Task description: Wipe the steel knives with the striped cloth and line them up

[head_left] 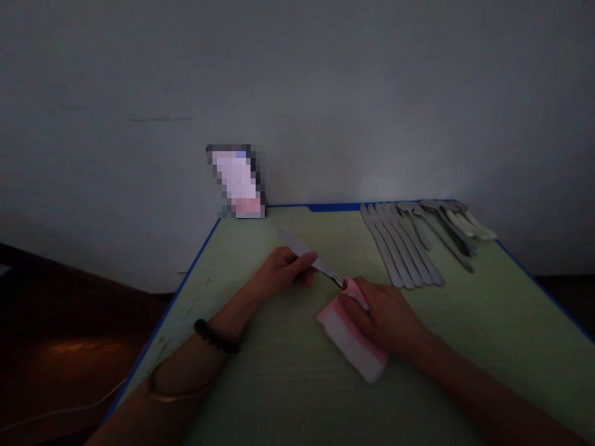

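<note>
A silver table knife (325, 270) slants across the middle of the view, its blade pointing to the far left. My left hand (288, 271) pinches the blade between thumb and fingers. Around the handle end, my right hand (383, 310) is closed on a pink and white cloth (356, 344), which wraps the handle; part of the cloth hangs down below the fingers. The end of the handle is hidden inside the cloth and hand.
Several table knives (402, 248) lie side by side at the back right of the green table (260, 384). Beyond them are spoons (444, 232) and some white-handled pieces (471, 226). A blurred-out lit screen (237, 179) leans against the wall at the back left.
</note>
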`<state>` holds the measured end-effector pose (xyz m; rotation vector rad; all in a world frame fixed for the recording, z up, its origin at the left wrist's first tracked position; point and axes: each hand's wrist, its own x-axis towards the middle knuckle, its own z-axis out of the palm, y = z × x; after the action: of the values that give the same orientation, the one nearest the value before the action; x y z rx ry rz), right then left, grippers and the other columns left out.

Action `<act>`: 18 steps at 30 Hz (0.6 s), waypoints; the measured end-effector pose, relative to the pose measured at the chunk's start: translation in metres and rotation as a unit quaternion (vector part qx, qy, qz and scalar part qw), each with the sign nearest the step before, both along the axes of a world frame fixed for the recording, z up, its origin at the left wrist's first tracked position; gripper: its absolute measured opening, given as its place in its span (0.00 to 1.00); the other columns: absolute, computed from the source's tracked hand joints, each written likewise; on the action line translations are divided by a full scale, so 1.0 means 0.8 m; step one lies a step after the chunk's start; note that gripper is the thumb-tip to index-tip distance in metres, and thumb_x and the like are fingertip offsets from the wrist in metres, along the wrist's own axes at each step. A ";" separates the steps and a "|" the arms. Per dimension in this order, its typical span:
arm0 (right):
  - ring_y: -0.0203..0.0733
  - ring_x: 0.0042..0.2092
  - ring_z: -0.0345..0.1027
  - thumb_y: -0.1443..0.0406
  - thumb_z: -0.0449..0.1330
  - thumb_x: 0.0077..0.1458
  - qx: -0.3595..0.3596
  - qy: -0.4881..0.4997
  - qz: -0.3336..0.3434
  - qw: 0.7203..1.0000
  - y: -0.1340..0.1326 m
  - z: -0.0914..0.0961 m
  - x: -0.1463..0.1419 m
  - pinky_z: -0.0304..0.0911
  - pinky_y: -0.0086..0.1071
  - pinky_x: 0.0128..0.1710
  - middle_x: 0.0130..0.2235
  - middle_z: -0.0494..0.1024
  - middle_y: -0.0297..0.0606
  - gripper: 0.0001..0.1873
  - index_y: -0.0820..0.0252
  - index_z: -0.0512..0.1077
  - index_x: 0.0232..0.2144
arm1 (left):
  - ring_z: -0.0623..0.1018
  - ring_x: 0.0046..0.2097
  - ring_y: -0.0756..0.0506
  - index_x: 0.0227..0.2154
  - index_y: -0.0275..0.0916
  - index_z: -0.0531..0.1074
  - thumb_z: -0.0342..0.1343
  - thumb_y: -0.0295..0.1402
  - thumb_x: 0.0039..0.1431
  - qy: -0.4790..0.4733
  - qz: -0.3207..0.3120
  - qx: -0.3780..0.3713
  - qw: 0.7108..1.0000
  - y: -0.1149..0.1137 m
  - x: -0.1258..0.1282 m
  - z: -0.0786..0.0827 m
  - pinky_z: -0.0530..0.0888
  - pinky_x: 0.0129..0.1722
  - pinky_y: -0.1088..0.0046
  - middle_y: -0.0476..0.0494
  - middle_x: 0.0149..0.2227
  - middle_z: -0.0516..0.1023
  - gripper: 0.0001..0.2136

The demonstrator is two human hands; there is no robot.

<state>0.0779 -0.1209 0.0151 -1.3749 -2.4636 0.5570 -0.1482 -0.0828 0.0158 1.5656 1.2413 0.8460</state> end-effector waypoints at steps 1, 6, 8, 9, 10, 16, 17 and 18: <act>0.39 0.30 0.70 0.57 0.46 0.61 0.000 -0.003 0.001 1.000 0.000 0.000 0.000 0.55 0.31 0.29 0.31 0.77 0.37 0.16 0.59 0.69 0.41 | 0.69 0.18 0.52 0.15 0.38 0.72 0.50 0.42 0.57 0.002 -0.012 -0.001 1.000 -0.002 0.003 0.001 0.63 0.20 0.78 0.48 0.15 0.72 0.20; 0.41 0.32 0.71 0.57 0.44 0.62 -0.001 -0.005 0.014 1.000 0.000 0.002 -0.001 0.55 0.32 0.30 0.32 0.77 0.37 0.18 0.59 0.68 0.41 | 0.66 0.17 0.53 0.15 0.37 0.72 0.50 0.42 0.57 0.010 -0.022 0.000 1.000 -0.008 0.012 0.003 0.60 0.19 0.79 0.50 0.13 0.70 0.19; 0.40 0.31 0.71 0.57 0.44 0.62 0.001 -0.009 0.012 1.000 0.001 0.002 -0.002 0.55 0.32 0.30 0.32 0.77 0.38 0.18 0.60 0.68 0.41 | 0.65 0.16 0.53 0.15 0.37 0.72 0.52 0.41 0.56 -0.013 0.011 -0.013 1.000 -0.004 0.009 0.001 0.59 0.18 0.79 0.49 0.12 0.69 0.18; 0.40 0.31 0.70 0.56 0.43 0.62 0.001 -0.015 0.008 1.000 0.002 0.002 -0.003 0.55 0.32 0.29 0.31 0.77 0.38 0.18 0.60 0.68 0.40 | 0.64 0.16 0.53 0.15 0.37 0.72 0.53 0.41 0.55 -0.037 0.043 -0.017 0.998 -0.001 0.007 -0.001 0.58 0.17 0.79 0.50 0.11 0.68 0.18; 0.41 0.30 0.70 0.56 0.43 0.62 0.001 -0.022 0.003 1.000 0.002 0.003 -0.004 0.55 0.32 0.28 0.31 0.78 0.39 0.19 0.60 0.68 0.40 | 0.63 0.15 0.54 0.14 0.36 0.71 0.54 0.40 0.54 -0.065 0.079 -0.016 0.995 0.003 0.003 -0.003 0.58 0.17 0.78 0.50 0.10 0.66 0.17; 0.41 0.29 0.70 0.56 0.41 0.63 0.003 -0.039 0.019 0.999 0.004 0.005 -0.002 0.53 0.33 0.26 0.31 0.78 0.41 0.21 0.61 0.66 0.45 | 0.59 0.14 0.54 0.11 0.39 0.62 0.53 0.36 0.53 -0.157 0.181 0.018 0.971 0.020 -0.017 -0.009 0.58 0.17 0.77 0.55 0.09 0.56 0.17; 0.41 0.28 0.70 0.56 0.41 0.63 0.005 -0.038 0.023 0.999 0.004 0.005 -0.001 0.53 0.33 0.26 0.31 0.78 0.40 0.21 0.61 0.66 0.45 | 0.59 0.14 0.54 0.10 0.39 0.60 0.53 0.37 0.53 -0.161 0.176 0.018 0.971 0.019 -0.017 -0.009 0.59 0.17 0.77 0.55 0.09 0.55 0.18; 0.41 0.28 0.70 0.56 0.41 0.62 0.007 -0.038 0.025 0.999 0.004 0.005 0.000 0.53 0.33 0.25 0.31 0.78 0.40 0.20 0.61 0.66 0.45 | 0.59 0.14 0.54 0.10 0.39 0.59 0.53 0.38 0.53 -0.162 0.167 0.015 0.972 0.018 -0.016 -0.009 0.59 0.17 0.77 0.55 0.09 0.55 0.19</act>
<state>0.0776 -0.1177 0.0189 -1.3568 -2.5640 0.5059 -0.1611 -0.0684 0.0089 1.1942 1.2699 1.2862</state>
